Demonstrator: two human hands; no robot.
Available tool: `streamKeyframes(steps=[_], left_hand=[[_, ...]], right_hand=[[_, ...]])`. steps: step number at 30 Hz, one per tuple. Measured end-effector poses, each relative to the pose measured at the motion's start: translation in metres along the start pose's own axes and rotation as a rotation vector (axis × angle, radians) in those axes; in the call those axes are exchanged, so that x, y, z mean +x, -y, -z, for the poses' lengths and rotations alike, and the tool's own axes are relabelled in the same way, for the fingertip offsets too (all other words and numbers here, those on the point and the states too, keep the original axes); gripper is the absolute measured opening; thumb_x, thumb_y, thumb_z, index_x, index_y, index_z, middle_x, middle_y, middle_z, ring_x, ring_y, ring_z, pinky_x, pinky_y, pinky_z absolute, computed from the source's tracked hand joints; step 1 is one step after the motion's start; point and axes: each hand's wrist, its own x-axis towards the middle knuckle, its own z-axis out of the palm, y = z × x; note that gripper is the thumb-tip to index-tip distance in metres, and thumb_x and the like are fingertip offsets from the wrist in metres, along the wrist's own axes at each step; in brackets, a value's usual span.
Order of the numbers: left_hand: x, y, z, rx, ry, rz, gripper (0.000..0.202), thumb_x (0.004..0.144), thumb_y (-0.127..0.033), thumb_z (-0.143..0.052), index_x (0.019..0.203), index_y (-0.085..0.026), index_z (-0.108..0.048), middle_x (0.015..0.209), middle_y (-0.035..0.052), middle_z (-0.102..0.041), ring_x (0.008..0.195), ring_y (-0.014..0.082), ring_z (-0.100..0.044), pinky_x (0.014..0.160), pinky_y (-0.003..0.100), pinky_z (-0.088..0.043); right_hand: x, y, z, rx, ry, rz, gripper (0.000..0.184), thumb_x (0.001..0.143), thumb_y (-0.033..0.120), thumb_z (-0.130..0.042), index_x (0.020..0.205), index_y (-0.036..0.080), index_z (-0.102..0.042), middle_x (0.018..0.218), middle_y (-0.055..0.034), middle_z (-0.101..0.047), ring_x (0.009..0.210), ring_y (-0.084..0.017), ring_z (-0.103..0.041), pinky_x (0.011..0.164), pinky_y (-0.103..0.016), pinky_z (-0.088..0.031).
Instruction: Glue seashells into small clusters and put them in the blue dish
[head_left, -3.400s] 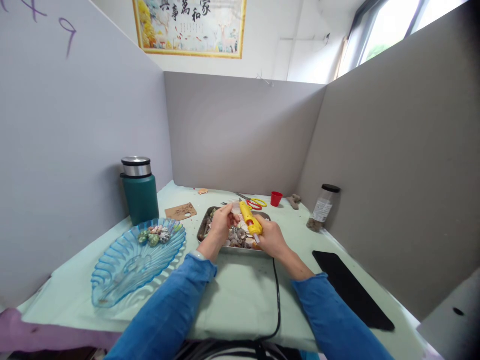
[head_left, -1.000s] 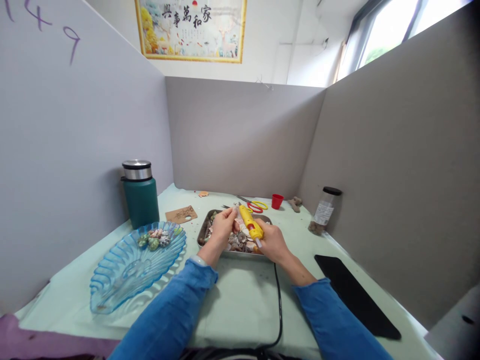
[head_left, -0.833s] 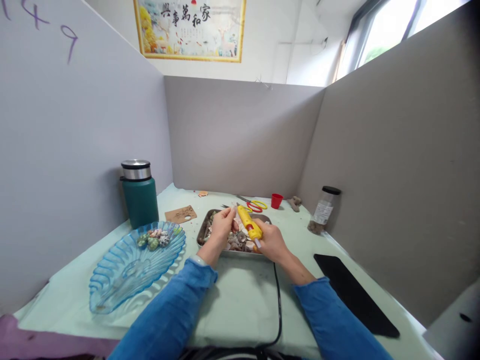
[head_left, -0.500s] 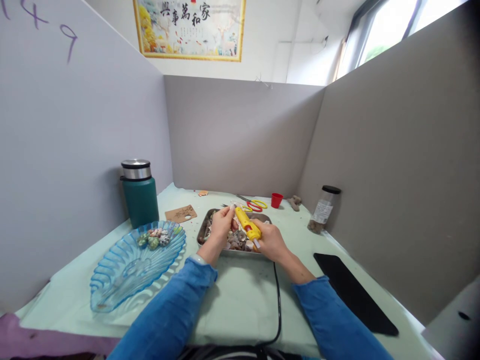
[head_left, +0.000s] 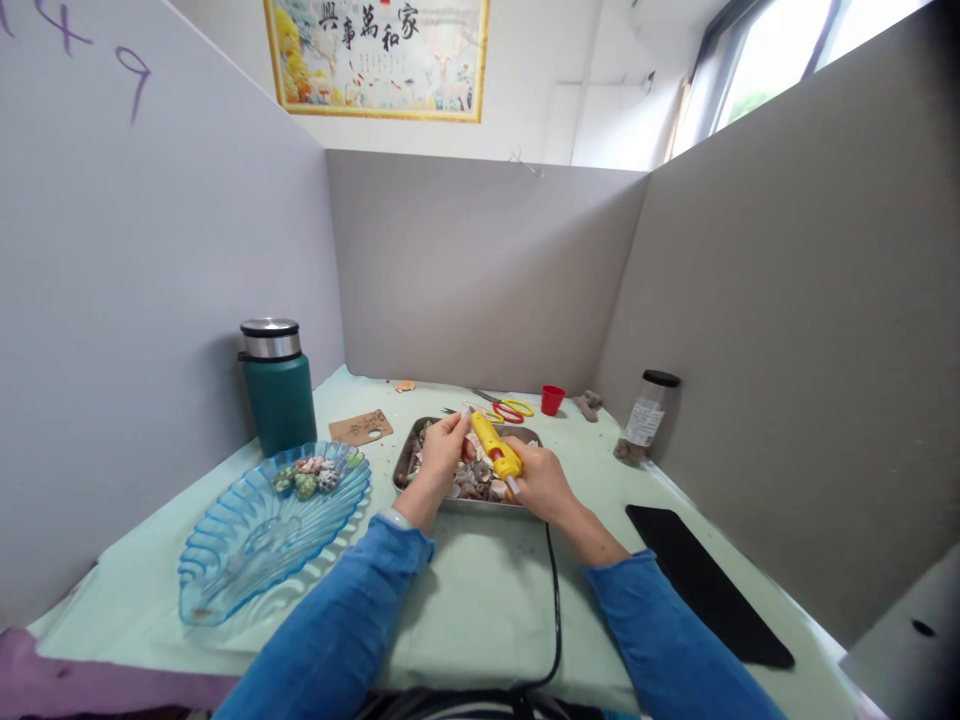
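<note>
My right hand (head_left: 541, 480) is wrapped round a yellow hot glue gun (head_left: 495, 446), its tip pointing away from me and up to the left. A clear glue stick pokes out of its back end, and a black cord (head_left: 556, 600) runs down toward me. Close to the gun's tip, my left hand (head_left: 444, 455) pinches a small pale piece, too small to name; it may be a shell. Both hands are over a metal tray (head_left: 465, 506) full of small shells (head_left: 474, 482), partly hiding it.
To the left are a blue shell-shaped dish (head_left: 262, 540) holding several speckled shells, a green bottle (head_left: 279, 400) and a brown card (head_left: 361, 428). Scissors (head_left: 510, 409) and a red cup (head_left: 553, 400) lie behind the tray. At right are a jar (head_left: 643, 420) and a black mat (head_left: 705, 585).
Almost nothing differs. Both hands keep their places, the glue gun's tip still close to the left fingertips; the whole view has shifted very slightly.
</note>
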Motion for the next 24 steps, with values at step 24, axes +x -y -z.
streamKeyframes(steps=[24], left_hand=[[-0.0021, -0.0054, 0.0013, -0.065, -0.051, 0.040, 0.032, 0.078, -0.048, -0.066, 0.078, -0.016, -0.061, 0.042, -0.0049, -0.048, 0.038, 0.0088, -0.041, 0.042, 0.020, -0.026]], right_hand=[[-0.0008, 0.0014, 0.0004, -0.022, -0.013, -0.059, 0.039, 0.071, 0.020, -0.057, 0.108, 0.022, -0.069, 0.082, -0.0039, -0.076, 0.068, -0.021, -0.065, 0.062, -0.026, -0.042]])
